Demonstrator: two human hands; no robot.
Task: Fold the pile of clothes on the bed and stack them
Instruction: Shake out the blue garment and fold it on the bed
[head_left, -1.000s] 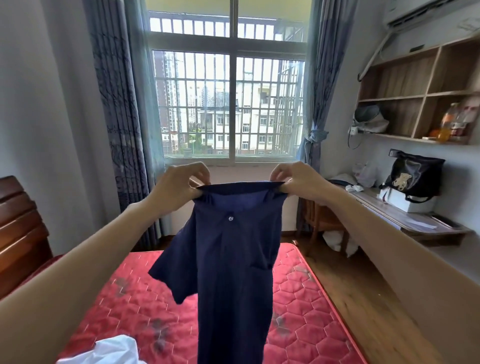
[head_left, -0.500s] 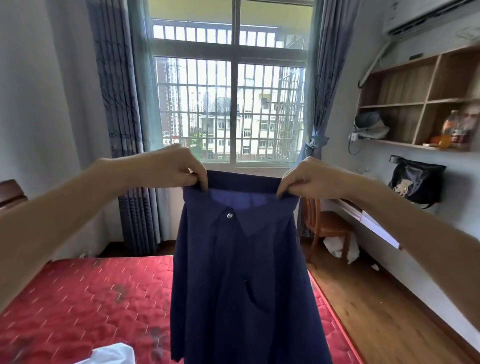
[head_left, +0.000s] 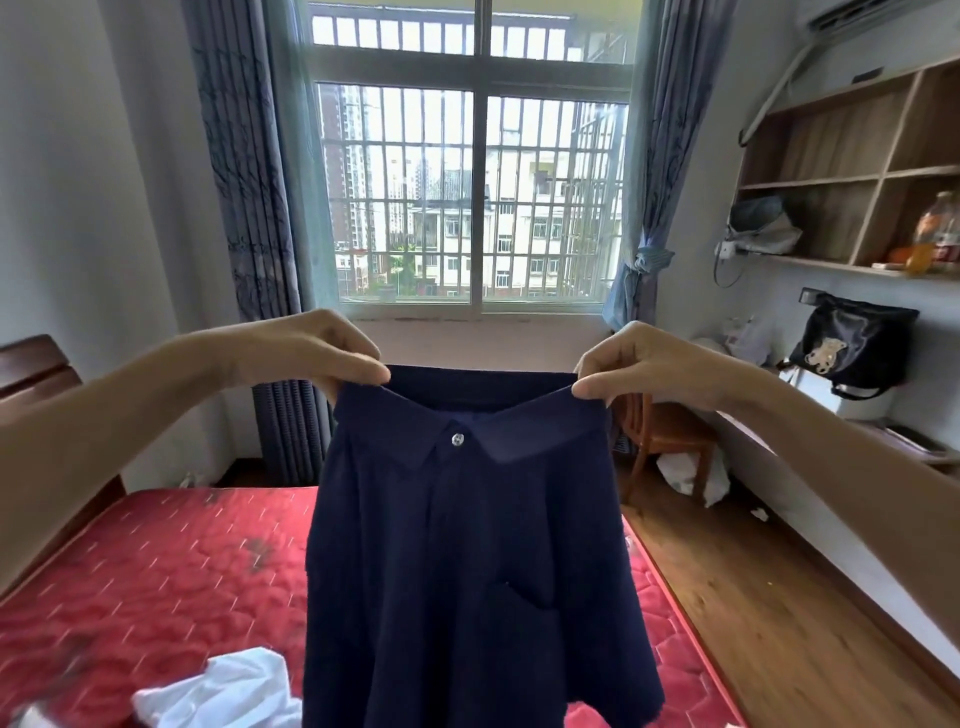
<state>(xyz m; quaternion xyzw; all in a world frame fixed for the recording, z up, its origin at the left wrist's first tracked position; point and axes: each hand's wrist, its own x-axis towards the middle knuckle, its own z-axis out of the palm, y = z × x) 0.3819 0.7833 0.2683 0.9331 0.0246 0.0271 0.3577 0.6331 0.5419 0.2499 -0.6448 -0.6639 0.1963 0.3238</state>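
Observation:
A navy polo shirt (head_left: 467, 571) with a collar and one white button hangs in the air in front of me, above the red quilted mattress (head_left: 156, 571). My left hand (head_left: 317, 353) pinches its left shoulder and my right hand (head_left: 639, 364) pinches its right shoulder, holding it spread wide. The shirt's front faces me and a chest pocket shows low on the right. A crumpled white garment (head_left: 223, 696) lies on the mattress at the lower left, partly hidden by the shirt.
A dark wooden headboard (head_left: 36, 364) stands at the left. A barred window (head_left: 467, 197) with blue curtains fills the far wall. On the right are a wooden chair (head_left: 665, 436), a desk with a black bag (head_left: 852, 343), wall shelves and a strip of wooden floor.
My hands have moved further apart, stretching the shirt's shoulders wider. The collar now lies flat and the shirt hangs lower over the mattress.

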